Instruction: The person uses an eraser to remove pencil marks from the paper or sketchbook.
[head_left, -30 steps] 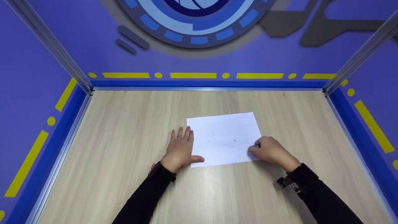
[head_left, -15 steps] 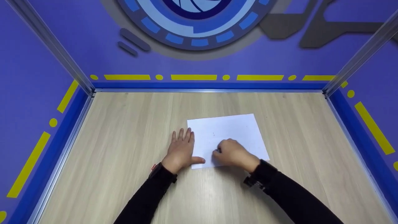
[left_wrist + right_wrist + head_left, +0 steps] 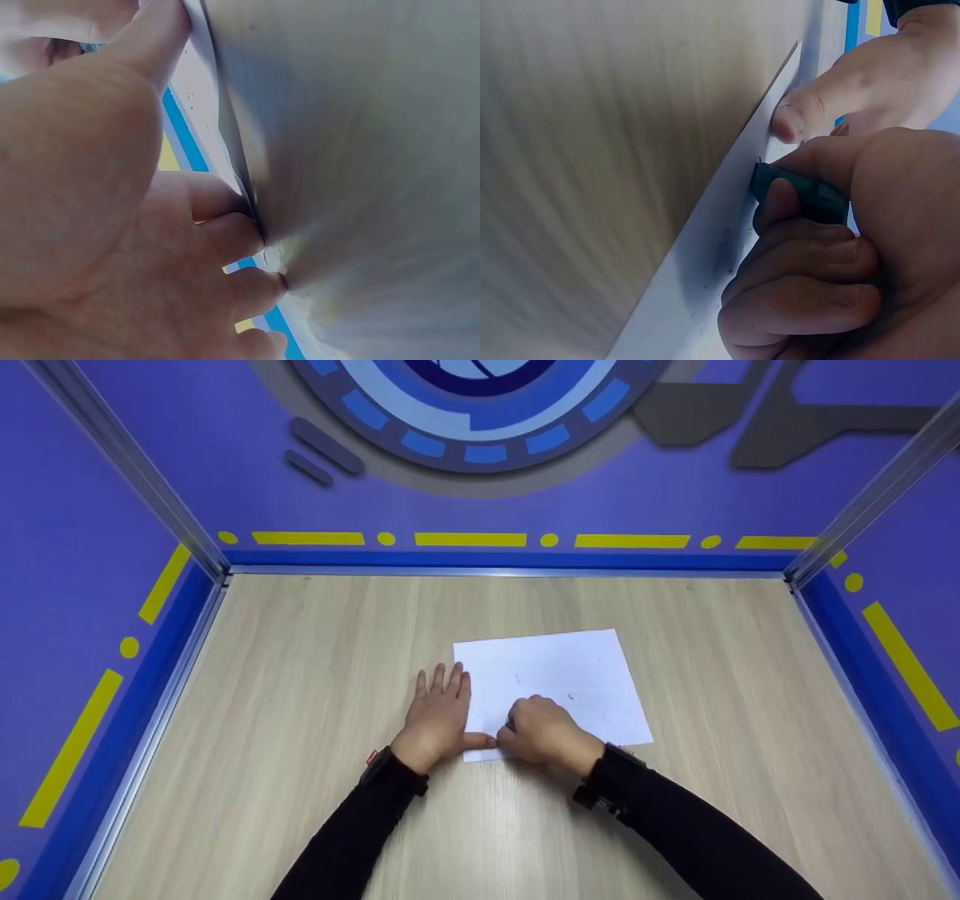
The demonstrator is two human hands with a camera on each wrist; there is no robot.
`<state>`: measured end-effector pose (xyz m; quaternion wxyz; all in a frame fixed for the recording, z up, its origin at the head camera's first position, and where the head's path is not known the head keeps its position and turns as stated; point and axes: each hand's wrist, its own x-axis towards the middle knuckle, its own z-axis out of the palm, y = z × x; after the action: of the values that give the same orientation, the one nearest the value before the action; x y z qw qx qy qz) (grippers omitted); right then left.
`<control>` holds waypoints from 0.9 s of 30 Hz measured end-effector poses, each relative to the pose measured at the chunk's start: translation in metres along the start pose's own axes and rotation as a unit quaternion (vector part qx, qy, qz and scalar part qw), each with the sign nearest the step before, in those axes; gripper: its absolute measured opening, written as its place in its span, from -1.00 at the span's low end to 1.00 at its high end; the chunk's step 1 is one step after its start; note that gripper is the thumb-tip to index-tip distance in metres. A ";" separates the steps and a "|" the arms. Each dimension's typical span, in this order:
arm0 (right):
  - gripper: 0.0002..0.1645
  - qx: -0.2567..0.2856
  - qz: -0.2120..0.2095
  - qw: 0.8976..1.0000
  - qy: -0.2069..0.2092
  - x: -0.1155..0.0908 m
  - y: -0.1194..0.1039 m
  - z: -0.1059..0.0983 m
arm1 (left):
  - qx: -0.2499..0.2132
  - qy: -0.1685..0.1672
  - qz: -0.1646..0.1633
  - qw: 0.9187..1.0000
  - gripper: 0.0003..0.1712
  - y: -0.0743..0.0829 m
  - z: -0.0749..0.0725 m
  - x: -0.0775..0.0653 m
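Observation:
A white sheet of paper [image 3: 555, 664] lies slightly turned on the table. My left hand [image 3: 435, 724] rests flat at its left edge, fingers spread, with the thumb on the paper's lower left part. Curled fingers of my right hand [image 3: 544, 731] pinch a small dark teal eraser [image 3: 802, 196], best seen in the right wrist view. The eraser's end is down at the paper, close to the left thumb; in the head view the hand mostly hides it. Small dark crumbs [image 3: 571, 696] are scattered over the sheet.
Around the paper spreads a light wood table [image 3: 337, 630]. Blue-purple panels with yellow dashes enclose it at the back [image 3: 480, 517], the left [image 3: 67, 607] and the right. A metal strip [image 3: 495, 573] runs along the back edge.
My right hand has swept from the paper's right edge leftward across the sheet with the eraser, ending beside the left thumb. The left hand has stayed in place.

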<state>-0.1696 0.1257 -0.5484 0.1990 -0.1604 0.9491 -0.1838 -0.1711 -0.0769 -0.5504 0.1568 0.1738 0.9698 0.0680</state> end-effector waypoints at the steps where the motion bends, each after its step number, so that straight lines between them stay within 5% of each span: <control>1: -0.44 0.002 0.004 1.000 0.000 -0.002 0.002 0.000 | -0.001 -0.002 0.001 1.000 0.50 0.000 0.000 0.000; 10: -0.75 0.019 0.056 0.997 0.043 -0.027 0.058 -0.016 | -0.005 -0.018 -0.004 1.000 0.49 0.001 0.000 0.001; 19: -0.59 0.040 0.129 0.990 0.046 -0.065 0.137 -0.045 | -0.014 -0.016 -0.004 1.000 0.50 -0.002 0.002 0.000; 27: -0.64 0.057 0.128 0.989 0.052 -0.070 0.141 -0.047 | -0.018 -0.015 0.003 1.000 0.48 -0.003 0.003 0.001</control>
<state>-0.1620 0.2892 -0.5442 0.1804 -0.0164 0.9587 -0.2191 -0.1720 -0.0788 -0.5536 0.1739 0.1750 0.9655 0.0836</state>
